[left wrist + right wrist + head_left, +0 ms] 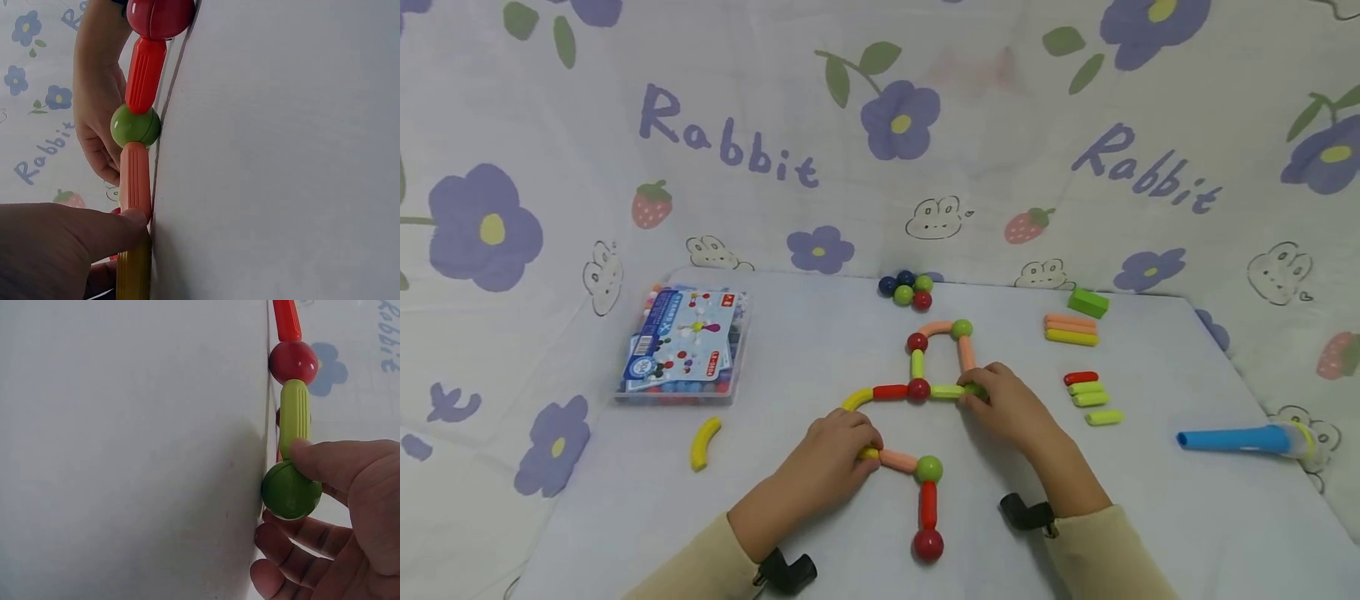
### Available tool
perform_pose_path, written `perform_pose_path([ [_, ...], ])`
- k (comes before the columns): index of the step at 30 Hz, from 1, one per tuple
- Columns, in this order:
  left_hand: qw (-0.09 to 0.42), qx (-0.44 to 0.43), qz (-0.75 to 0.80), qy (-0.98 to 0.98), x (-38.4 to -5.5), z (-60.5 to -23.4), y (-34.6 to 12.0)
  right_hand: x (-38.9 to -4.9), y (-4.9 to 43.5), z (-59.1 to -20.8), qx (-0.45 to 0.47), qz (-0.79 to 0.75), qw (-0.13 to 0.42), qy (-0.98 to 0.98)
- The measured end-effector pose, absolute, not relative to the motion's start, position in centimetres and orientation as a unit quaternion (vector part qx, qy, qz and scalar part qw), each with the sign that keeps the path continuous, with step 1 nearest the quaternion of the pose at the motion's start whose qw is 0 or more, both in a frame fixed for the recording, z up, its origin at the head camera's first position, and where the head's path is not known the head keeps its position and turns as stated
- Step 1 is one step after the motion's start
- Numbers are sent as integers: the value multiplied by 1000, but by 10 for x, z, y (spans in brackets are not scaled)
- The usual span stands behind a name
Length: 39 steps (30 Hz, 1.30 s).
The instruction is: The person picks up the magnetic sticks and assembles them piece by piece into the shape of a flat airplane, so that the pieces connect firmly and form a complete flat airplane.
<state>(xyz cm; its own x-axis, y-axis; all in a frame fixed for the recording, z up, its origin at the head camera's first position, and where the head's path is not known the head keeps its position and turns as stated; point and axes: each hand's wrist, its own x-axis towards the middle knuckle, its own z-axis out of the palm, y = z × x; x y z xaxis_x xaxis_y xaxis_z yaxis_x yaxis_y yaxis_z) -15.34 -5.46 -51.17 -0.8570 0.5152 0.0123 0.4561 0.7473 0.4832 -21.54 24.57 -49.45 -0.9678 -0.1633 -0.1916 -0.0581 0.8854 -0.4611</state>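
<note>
Sticks and balls are joined in a chain on the white table. My left hand (835,454) pinches a yellow stick (134,269) where it meets a salmon stick (898,461); the hand hides part of the yellow run. Beyond the salmon stick come a green ball (929,468), a red stick (928,505) and a red ball (928,545). My right hand (1011,408) holds a green ball (292,490) at the corner of a small loop, its thumb against the lime stick (294,415). A red ball (918,389) joins that lime stick to a red stick (891,392).
A clear box (681,342) of parts stands at left, near a loose yellow curved stick (705,443). Several balls (904,295) cluster at the back. Loose sticks (1071,328), a green block (1087,303) and a blue tapered object (1236,439) lie at right.
</note>
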Motion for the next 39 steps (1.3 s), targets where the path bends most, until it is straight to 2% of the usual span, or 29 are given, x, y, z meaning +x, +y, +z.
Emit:
perform_pose_path([
  [17, 88, 239, 238, 937, -154, -515, -58, -217, 246, -494, -71, -240, 113, 962],
  [23, 92, 239, 244, 935, -153, -514, -60, -196, 237, -478, -60, -215, 82, 971],
  [26, 88, 242, 247, 934, -152, -512, -61, -178, 224, -468, -114, -239, 78, 961],
  [30, 72, 240, 258, 933, -152, -499, -71, -155, 208, -463, -233, -271, 138, 924],
  [35, 48, 132, 269, 953, -147, -478, -130, -143, 195, -469, -305, -245, 176, 904],
  [39, 69, -4, 243, 967, -145, -473, -189, -142, 192, -472, -304, -236, 187, 904],
])
